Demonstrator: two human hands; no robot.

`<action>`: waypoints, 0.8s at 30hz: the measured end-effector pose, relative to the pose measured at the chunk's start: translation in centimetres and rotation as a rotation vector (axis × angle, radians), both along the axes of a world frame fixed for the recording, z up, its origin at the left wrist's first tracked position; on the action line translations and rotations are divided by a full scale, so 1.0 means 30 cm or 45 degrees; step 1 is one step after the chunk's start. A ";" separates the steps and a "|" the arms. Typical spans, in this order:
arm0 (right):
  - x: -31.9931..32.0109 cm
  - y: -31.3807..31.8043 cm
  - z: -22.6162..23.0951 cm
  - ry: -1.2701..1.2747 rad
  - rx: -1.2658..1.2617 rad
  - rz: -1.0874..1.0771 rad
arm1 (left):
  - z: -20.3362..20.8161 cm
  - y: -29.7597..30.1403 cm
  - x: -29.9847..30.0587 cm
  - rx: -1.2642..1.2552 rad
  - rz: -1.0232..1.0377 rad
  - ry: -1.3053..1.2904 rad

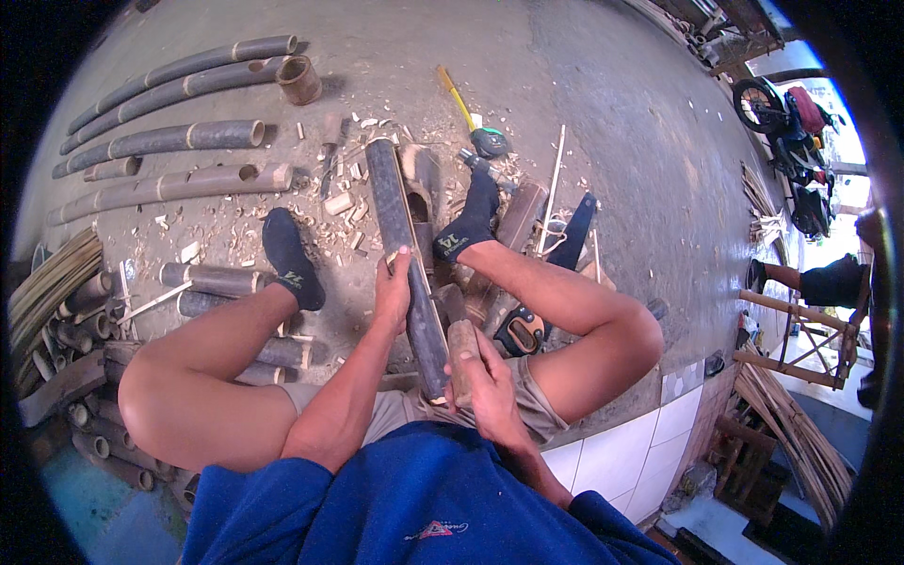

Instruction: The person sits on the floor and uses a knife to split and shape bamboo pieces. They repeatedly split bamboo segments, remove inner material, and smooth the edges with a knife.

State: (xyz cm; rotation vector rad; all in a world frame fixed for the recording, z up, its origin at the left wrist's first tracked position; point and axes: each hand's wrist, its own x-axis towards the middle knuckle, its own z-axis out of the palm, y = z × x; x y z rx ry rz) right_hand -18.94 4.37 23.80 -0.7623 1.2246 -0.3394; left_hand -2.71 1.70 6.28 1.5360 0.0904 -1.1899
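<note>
A long dark bamboo pole (399,209) slants between my legs, from the shavings on the floor back to my lap. My left hand (392,290) is closed round its middle from the left side. My right hand (492,388) grips the thick wooden handle (462,350) of a broad-bladed knife, close to the pole's near end. The knife's dark blade (449,303) lies along the pole's right side, and I cannot tell if its edge touches the bamboo. Just beyond, a brown bamboo piece (421,179) with a cut opening lies beside the pole.
Several bamboo poles (179,141) lie at the far left, near a bamboo cup (298,80). Wood shavings (341,205) cover the floor around my feet. A handsaw (573,235) and a yellow-handled tool (456,94) lie to the right. Cut bamboo lengths (226,281) are piled at left.
</note>
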 end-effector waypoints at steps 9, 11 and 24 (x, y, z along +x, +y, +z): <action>0.043 0.013 -0.082 0.234 -0.332 0.148 | -0.003 -0.003 -0.021 0.002 0.005 -0.079; 0.051 -0.002 -0.102 0.242 -0.428 0.175 | -0.005 0.001 -0.019 0.037 -0.049 -0.147; 0.032 -0.172 -0.148 0.484 -1.339 0.954 | -0.033 -0.002 0.027 -0.250 0.140 0.483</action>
